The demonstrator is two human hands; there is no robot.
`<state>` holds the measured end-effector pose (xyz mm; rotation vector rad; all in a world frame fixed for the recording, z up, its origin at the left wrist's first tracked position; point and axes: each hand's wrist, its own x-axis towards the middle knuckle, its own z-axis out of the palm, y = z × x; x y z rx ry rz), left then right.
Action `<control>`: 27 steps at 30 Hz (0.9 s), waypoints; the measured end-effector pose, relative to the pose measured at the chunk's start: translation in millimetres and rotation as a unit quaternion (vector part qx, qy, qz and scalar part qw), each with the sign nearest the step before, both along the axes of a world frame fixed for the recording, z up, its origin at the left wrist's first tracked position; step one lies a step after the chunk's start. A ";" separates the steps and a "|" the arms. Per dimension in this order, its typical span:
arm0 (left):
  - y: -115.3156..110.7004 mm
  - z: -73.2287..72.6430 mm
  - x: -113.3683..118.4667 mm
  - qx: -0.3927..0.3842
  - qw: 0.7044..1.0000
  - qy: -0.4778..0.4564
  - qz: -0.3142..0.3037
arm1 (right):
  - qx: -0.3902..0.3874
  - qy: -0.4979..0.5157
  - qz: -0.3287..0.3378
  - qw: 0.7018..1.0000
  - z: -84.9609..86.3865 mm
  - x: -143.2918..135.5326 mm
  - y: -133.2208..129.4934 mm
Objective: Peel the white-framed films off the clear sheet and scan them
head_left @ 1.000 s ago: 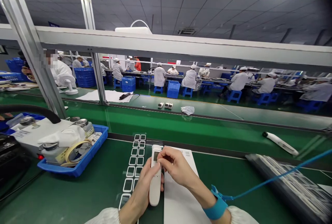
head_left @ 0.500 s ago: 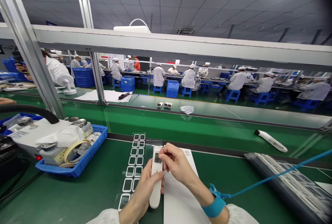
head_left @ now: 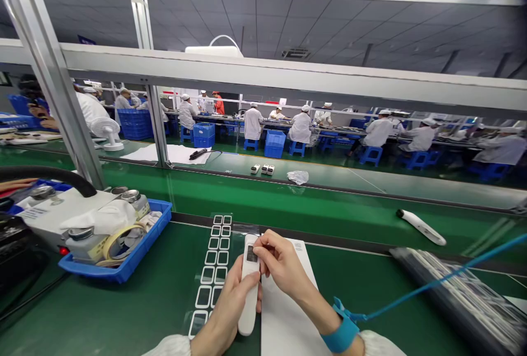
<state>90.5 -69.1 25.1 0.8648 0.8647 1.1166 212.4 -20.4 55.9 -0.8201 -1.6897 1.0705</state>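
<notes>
My left hand (head_left: 230, 298) is closed around a slim white handheld device (head_left: 247, 312), which stands nearly upright in the picture with its dark display window (head_left: 252, 254) at the upper end. The thumb lies along the front, below the window. My right hand (head_left: 282, 262) pinches thumb and forefinger together at the window's right edge; anything between the fingertips is too small to make out. Left of the device lies a clear sheet with rows of white rounded frames (head_left: 208, 274). A white board or sheet (head_left: 288, 317) lies under my right hand.
A blue tray (head_left: 119, 273) with metal-capped bottles and a tape roll stands left. Another white device (head_left: 422, 228) lies on the green strip beyond the bench. Dark stacked trays (head_left: 461, 295) sit right. A blue cord (head_left: 436, 287) runs from my right wristband (head_left: 341, 334).
The view has tipped up slightly. On the green strip, the other white device has slid a little left. Both hands keep almost the same hold on the device.
</notes>
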 end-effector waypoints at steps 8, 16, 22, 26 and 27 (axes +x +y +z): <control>-1.4 2.4 -0.6 0.004 1.000 0.008 -0.005 | 0.012 -0.007 -0.001 1.000 -0.9 -0.5 -0.8; 0.9 -3.0 1.5 0.003 1.000 0.016 0.004 | 0.034 -0.022 -0.004 0.999 -2.9 0.1 -2.2; 2.5 -9.7 2.4 -0.018 0.999 0.031 0.021 | 0.051 -0.053 -0.011 0.997 -2.9 1.4 -2.5; 1.6 -11.0 2.3 -0.018 0.998 0.051 0.031 | 0.115 -0.105 -0.039 0.987 -4.1 1.9 -5.5; 1.2 -10.5 2.3 -0.022 0.998 0.054 0.034 | 0.131 -0.112 -0.047 0.984 -3.2 2.2 -6.3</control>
